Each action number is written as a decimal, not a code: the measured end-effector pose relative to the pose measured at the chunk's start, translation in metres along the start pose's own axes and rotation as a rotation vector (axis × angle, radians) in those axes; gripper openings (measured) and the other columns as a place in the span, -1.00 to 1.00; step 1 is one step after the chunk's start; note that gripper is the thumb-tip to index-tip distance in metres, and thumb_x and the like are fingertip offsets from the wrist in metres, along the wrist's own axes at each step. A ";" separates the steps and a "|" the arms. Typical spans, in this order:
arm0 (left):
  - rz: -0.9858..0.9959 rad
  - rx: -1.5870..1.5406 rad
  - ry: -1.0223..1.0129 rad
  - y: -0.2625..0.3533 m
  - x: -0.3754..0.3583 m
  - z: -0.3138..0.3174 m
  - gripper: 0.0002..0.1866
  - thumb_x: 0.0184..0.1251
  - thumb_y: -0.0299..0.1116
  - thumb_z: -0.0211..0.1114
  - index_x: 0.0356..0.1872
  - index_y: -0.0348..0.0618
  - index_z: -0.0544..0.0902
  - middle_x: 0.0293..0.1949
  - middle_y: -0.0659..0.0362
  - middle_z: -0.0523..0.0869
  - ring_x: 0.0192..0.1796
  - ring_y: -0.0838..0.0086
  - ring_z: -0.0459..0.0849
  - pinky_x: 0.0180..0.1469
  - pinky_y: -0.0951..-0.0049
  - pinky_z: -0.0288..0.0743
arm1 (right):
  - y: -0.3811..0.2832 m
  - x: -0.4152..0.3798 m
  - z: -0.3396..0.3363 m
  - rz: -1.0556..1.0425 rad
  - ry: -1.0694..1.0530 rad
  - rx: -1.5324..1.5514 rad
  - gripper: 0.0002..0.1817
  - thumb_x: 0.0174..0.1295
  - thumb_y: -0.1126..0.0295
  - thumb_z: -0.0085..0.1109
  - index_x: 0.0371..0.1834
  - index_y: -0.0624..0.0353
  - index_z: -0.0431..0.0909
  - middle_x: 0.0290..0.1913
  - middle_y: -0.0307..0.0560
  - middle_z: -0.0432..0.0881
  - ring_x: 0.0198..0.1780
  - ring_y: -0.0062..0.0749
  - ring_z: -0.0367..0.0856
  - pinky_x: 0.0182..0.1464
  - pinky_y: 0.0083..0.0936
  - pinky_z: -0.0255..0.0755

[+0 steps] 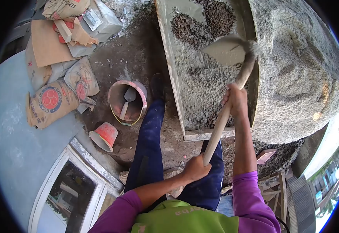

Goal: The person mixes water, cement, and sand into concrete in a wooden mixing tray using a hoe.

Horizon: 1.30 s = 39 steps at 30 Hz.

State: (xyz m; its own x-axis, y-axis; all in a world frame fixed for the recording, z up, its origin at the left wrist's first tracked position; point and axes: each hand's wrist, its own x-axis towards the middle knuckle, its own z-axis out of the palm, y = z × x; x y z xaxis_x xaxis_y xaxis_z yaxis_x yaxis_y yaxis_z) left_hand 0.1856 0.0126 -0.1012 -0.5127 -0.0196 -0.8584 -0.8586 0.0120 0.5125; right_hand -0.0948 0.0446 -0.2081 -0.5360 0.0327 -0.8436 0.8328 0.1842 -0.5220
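Note:
My left hand [196,169] is closed around the lower end of a wooden hoe handle [217,132], close to my body. Further up the same handle, my right hand [237,100] is wrapped around it. The broad hoe blade [226,51], coated in wet grey cement, is over the far part of a shallow mixing trough [168,58]. Inside the trough, grey wet mix [208,83] lies on the near side of the blade. Dark gravel [221,19] and soupy cement are at the far end.
A large sand heap [294,77] borders the trough's right side. On the left stand a bucket [144,95] with a trowel [124,108] inside and a smaller red bucket [106,136]. Cement bags [53,101] lie by the wall, above a white-framed window [56,174].

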 end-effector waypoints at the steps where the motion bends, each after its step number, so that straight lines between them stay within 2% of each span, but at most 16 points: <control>1: 0.049 0.065 0.021 0.009 0.020 -0.012 -0.68 0.17 -0.34 0.35 -0.17 -0.42 0.66 -0.40 -0.25 0.74 -0.33 -0.07 0.80 -0.17 0.04 0.65 | -0.016 0.007 0.000 -0.059 -0.018 0.075 -0.81 0.33 0.36 0.21 -0.35 0.22 0.47 -0.59 -0.17 0.45 -0.67 -0.43 0.48 -0.63 -0.37 0.45; 5: 0.164 0.189 0.096 0.049 0.096 -0.070 -0.62 0.16 -0.31 0.36 -0.08 -0.42 0.67 -0.37 -0.24 0.77 -0.29 -0.07 0.82 -0.17 0.07 0.68 | -0.072 0.073 0.033 -0.209 -0.074 0.255 -0.83 0.34 0.38 0.19 -0.25 0.26 0.46 -0.55 -0.20 0.43 -0.61 -0.45 0.50 -0.61 -0.37 0.47; 6: 0.148 0.157 0.088 0.049 0.109 -0.078 -0.63 0.17 -0.32 0.36 -0.11 -0.43 0.66 -0.40 -0.23 0.75 -0.35 0.01 0.81 -0.18 0.06 0.68 | -0.076 0.088 0.047 -0.207 -0.070 0.248 -0.82 0.34 0.38 0.20 -0.23 0.28 0.45 -0.54 -0.20 0.43 -0.60 -0.45 0.50 -0.61 -0.37 0.47; 8: 0.013 0.098 0.037 0.038 0.118 -0.086 -0.71 0.16 -0.36 0.33 -0.20 -0.43 0.63 -0.49 -0.10 0.72 -0.44 0.15 0.76 -0.25 0.08 0.66 | -0.046 0.115 0.079 -0.109 -0.020 0.071 -0.80 0.30 0.38 0.22 -0.30 0.30 0.46 -0.55 -0.17 0.46 -0.61 -0.40 0.54 -0.61 -0.33 0.49; 11: -0.213 -0.293 -0.084 0.001 0.102 -0.066 -0.76 0.17 -0.40 0.31 -0.27 -0.41 0.58 -0.58 0.06 0.63 -0.55 0.35 0.66 -0.43 0.19 0.59 | 0.024 0.128 0.100 -0.026 -0.105 -0.118 -0.73 0.27 0.35 0.25 -0.42 0.35 0.47 -0.60 -0.09 0.50 -0.68 -0.34 0.52 -0.64 -0.28 0.48; 14: -0.249 -0.356 -0.058 -0.005 0.072 -0.038 -0.79 0.19 -0.42 0.29 -0.27 -0.40 0.56 -0.59 0.15 0.58 -0.62 0.49 0.59 -0.59 0.33 0.48 | 0.051 0.104 0.081 0.039 -0.136 -0.095 -0.71 0.28 0.35 0.24 -0.49 0.33 0.47 -0.63 -0.07 0.49 -0.71 -0.31 0.49 -0.65 -0.28 0.45; 17: -0.118 -0.183 -0.010 -0.012 0.039 -0.004 -0.78 0.20 -0.41 0.29 -0.26 -0.39 0.56 -0.58 0.13 0.60 -0.60 0.51 0.58 -0.59 0.35 0.46 | 0.052 0.073 0.047 0.076 -0.144 -0.098 -0.72 0.28 0.35 0.24 -0.49 0.31 0.46 -0.63 -0.09 0.48 -0.69 -0.33 0.50 -0.66 -0.31 0.44; 20: -0.151 -0.215 -0.064 -0.002 0.005 0.003 -0.81 0.19 -0.41 0.30 -0.33 -0.38 0.57 -0.57 0.11 0.61 -0.53 0.45 0.62 -0.47 0.27 0.51 | 0.033 0.032 0.026 -0.003 -0.064 -0.116 -0.74 0.29 0.35 0.23 -0.47 0.29 0.46 -0.64 -0.13 0.46 -0.69 -0.38 0.50 -0.66 -0.35 0.42; 21: -0.050 -0.153 -0.026 -0.002 0.006 0.003 -0.81 0.18 -0.41 0.31 -0.38 -0.37 0.57 -0.57 0.08 0.62 -0.49 0.40 0.63 -0.38 0.21 0.51 | 0.018 0.019 0.024 -0.037 -0.026 -0.116 -0.74 0.29 0.35 0.23 -0.47 0.28 0.46 -0.64 -0.14 0.46 -0.69 -0.39 0.50 -0.66 -0.37 0.42; 24: 0.110 -0.082 0.027 0.029 0.043 -0.022 -0.81 0.18 -0.40 0.31 -0.39 -0.37 0.57 -0.56 0.06 0.62 -0.51 0.40 0.61 -0.38 0.19 0.50 | -0.057 0.018 0.031 -0.171 -0.044 -0.083 -0.79 0.29 0.34 0.25 -0.42 0.21 0.48 -0.63 -0.18 0.47 -0.68 -0.45 0.49 -0.63 -0.41 0.45; 26: 0.132 -0.135 0.034 0.057 0.081 -0.054 -0.81 0.18 -0.40 0.31 -0.38 -0.37 0.57 -0.55 0.05 0.64 -0.51 0.42 0.61 -0.39 0.23 0.48 | -0.092 0.051 0.051 -0.292 -0.046 -0.002 -0.80 0.29 0.35 0.27 -0.40 0.18 0.48 -0.59 -0.20 0.49 -0.66 -0.48 0.49 -0.60 -0.43 0.47; 28: 0.144 -0.122 0.031 0.067 0.115 -0.081 -0.82 0.19 -0.41 0.30 -0.42 -0.35 0.56 -0.58 0.09 0.63 -0.57 0.43 0.60 -0.48 0.27 0.47 | -0.110 0.091 0.082 -0.278 -0.036 -0.031 -0.79 0.27 0.35 0.30 -0.31 0.24 0.49 -0.54 -0.17 0.52 -0.64 -0.49 0.49 -0.59 -0.41 0.49; 30: 0.004 -0.320 -0.044 0.056 0.129 -0.092 -0.84 0.19 -0.42 0.30 -0.45 -0.30 0.54 -0.62 0.13 0.59 -0.63 0.45 0.57 -0.55 0.30 0.47 | -0.090 0.116 0.114 -0.262 -0.043 -0.068 -0.72 0.25 0.35 0.32 -0.27 0.38 0.49 -0.55 -0.13 0.53 -0.64 -0.46 0.50 -0.62 -0.37 0.50; 32: -0.116 -0.490 -0.075 0.043 0.127 -0.082 -0.84 0.19 -0.42 0.29 -0.47 -0.26 0.52 -0.65 0.16 0.56 -0.68 0.47 0.54 -0.62 0.32 0.47 | -0.042 0.135 0.132 -0.184 -0.128 -0.381 -0.68 0.25 0.33 0.28 -0.33 0.50 0.55 -0.61 -0.06 0.58 -0.68 -0.36 0.58 -0.63 -0.35 0.54; 34: -0.205 -0.631 -0.050 0.028 0.104 -0.053 -0.85 0.20 -0.42 0.28 -0.47 -0.23 0.51 -0.68 0.18 0.53 -0.72 0.48 0.51 -0.67 0.32 0.47 | -0.005 0.132 0.135 -0.131 -0.120 -0.541 -0.66 0.25 0.31 0.25 -0.53 0.42 0.56 -0.66 -0.01 0.58 -0.70 -0.24 0.60 -0.64 -0.23 0.52; 39: -0.293 -0.626 -0.141 0.042 0.032 -0.007 -0.84 0.21 -0.43 0.26 -0.37 -0.29 0.46 -0.65 0.16 0.54 -0.71 0.46 0.54 -0.67 0.34 0.47 | 0.025 0.072 0.067 0.063 -0.131 -0.436 -0.67 0.24 0.31 0.25 -0.57 0.35 0.49 -0.63 -0.06 0.55 -0.67 -0.24 0.61 -0.64 -0.26 0.52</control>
State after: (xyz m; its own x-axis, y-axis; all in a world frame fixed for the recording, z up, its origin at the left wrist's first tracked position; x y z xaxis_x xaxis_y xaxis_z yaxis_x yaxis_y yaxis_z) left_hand 0.1335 0.0051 -0.1067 -0.2915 0.1963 -0.9362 -0.8220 -0.5519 0.1402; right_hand -0.1031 -0.0139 -0.2906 -0.4405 -0.0624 -0.8956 0.7125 0.5826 -0.3911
